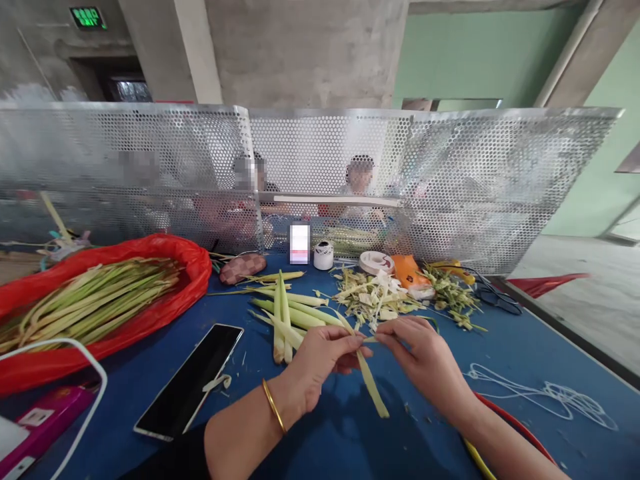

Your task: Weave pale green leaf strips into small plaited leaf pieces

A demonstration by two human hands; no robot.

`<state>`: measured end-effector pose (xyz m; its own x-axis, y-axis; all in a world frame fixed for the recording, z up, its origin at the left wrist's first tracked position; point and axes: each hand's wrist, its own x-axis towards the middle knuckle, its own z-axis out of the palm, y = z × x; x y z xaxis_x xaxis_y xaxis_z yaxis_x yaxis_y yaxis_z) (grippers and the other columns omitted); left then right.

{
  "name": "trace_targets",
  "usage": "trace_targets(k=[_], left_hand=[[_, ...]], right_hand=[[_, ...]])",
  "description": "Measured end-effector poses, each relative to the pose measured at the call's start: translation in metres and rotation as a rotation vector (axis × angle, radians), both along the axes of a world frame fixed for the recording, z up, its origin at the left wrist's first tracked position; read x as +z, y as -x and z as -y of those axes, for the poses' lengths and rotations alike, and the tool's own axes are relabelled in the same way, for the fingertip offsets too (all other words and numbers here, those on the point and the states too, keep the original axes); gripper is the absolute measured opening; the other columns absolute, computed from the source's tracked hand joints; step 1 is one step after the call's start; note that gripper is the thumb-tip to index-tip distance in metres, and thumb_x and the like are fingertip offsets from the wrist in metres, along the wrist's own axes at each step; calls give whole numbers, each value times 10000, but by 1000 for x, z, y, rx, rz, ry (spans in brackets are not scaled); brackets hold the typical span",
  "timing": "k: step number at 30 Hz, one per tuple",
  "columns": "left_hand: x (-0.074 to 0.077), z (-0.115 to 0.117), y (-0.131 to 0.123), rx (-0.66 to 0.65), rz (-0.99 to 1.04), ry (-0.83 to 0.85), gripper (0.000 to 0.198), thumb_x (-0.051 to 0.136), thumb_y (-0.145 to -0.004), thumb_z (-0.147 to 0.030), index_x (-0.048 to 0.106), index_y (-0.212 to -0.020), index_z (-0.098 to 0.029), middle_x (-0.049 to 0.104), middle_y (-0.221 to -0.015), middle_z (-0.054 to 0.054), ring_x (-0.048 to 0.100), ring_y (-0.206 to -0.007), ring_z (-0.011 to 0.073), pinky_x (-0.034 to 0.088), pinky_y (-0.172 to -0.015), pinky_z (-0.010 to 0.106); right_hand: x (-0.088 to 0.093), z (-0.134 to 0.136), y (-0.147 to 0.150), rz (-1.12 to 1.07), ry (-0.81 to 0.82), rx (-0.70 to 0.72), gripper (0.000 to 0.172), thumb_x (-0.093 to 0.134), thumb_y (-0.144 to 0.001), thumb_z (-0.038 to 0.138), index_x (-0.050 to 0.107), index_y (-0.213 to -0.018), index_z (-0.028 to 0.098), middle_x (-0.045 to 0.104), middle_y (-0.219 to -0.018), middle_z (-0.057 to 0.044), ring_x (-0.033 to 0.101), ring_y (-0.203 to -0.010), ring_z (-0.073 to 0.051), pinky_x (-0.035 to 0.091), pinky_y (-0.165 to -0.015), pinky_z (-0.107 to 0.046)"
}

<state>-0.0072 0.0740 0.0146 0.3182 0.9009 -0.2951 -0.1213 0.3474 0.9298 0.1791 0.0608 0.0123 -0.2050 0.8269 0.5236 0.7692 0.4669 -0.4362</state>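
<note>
My left hand (327, 357), with a gold bangle at the wrist, pinches a pale green leaf strip (373, 387). The strip's wide end hangs toward me over the blue table. Close to it on the right, my right hand (417, 347) has thumb and finger pinched on a thin piece of leaf between the hands. Whether that piece belongs to the same strip, I cannot tell. Just beyond my left hand lie several pale green stalks (280, 327). Behind my right hand is a pile of leaf scraps (373, 293).
On the left, a red plastic bag (197, 267) holds long leaves, with a large phone (190, 380) beside it. A tape roll (376, 262), a white jar (323, 256) and a small lit screen (299, 243) stand before a perforated metal screen (320, 147). White cord (560, 397) lies right. People sit beyond.
</note>
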Motion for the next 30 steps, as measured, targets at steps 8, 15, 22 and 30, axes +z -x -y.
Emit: trace_targets(k=[8,15,22,30], left_hand=[[5,13,-5,-177,-195,-101,215,698,-685,-381,723,-687,-168,742,-723,79,588,-508,137,232,-419,211],[-5,21,-14,-254,-242,-119,234,638,-701,-346,673,-551,-169,689,-605,44,455,-376,89,321,-426,228],[-2,8,-7,-26,-28,83,265,726,-642,-393,615,-611,-154,532,-505,-37,472,-432,75,281,-401,182],[6,8,-6,56,135,206,264,707,-698,-372,669,-782,-125,704,-800,72,543,-572,80,431,-561,188]], right_hand=[[4,4,7,-119,65,-45,196,571,-858,361,713,-815,232,657,-822,-43,600,-773,-201,430,-719,-323],[4,18,28,-522,421,63,210,570,-826,317,553,-656,194,509,-574,32,475,-544,-126,361,-512,-238],[-4,42,39,305,-355,146,238,404,-907,101,617,-837,182,639,-728,-37,533,-653,-173,346,-710,-338],[-19,38,39,525,-671,111,358,316,-927,81,668,-977,116,710,-856,-105,574,-756,-212,377,-790,-392]])
